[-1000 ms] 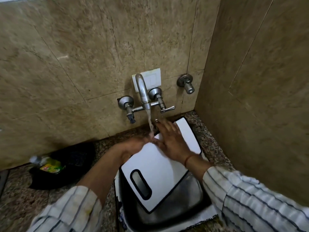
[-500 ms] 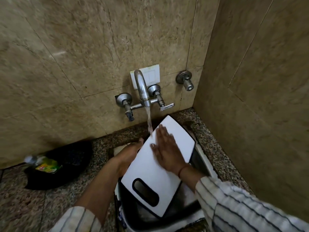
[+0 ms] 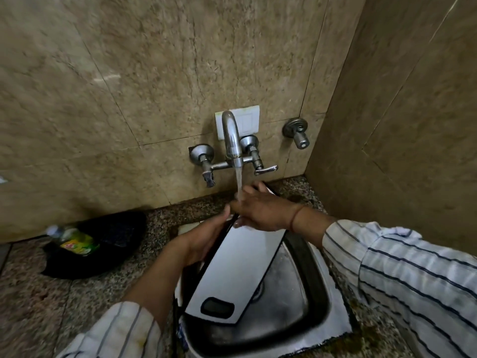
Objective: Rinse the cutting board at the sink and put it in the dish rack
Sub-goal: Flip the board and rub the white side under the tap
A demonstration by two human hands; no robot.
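One white rectangular plastic cutting board (image 3: 232, 267) with a thin black rim is held tilted over the stainless steel sink basin (image 3: 291, 301). Its near end, with the dark oval handle slot (image 3: 217, 308), points down into the bowl, and its far end is raised under the tap. The left hand (image 3: 206, 241) grips the board's left edge, with the thumb on top and the fingers curled round underneath. The right hand (image 3: 263, 210) lies palm-down across the board's upper end, its fingers stretched toward the left edge and pressing on the white face rather than closing round it. A red thread (image 3: 294, 218) circles that wrist, and both arms wear white sleeves with dark stripes (image 3: 413, 275).

Water (image 3: 238, 182) falls from the curved chrome wall tap (image 3: 231, 136) onto the back of the right hand. A white switch plate (image 3: 247, 122) sits behind the spout, and a second small chrome tap (image 3: 298, 133) is on the wall to the right. On the speckled granite counter (image 3: 33, 306) to the left, a green-labelled plastic bottle (image 3: 74, 241) lies on a black bag (image 3: 108, 254) against the beige stone-tiled wall (image 3: 154, 73).
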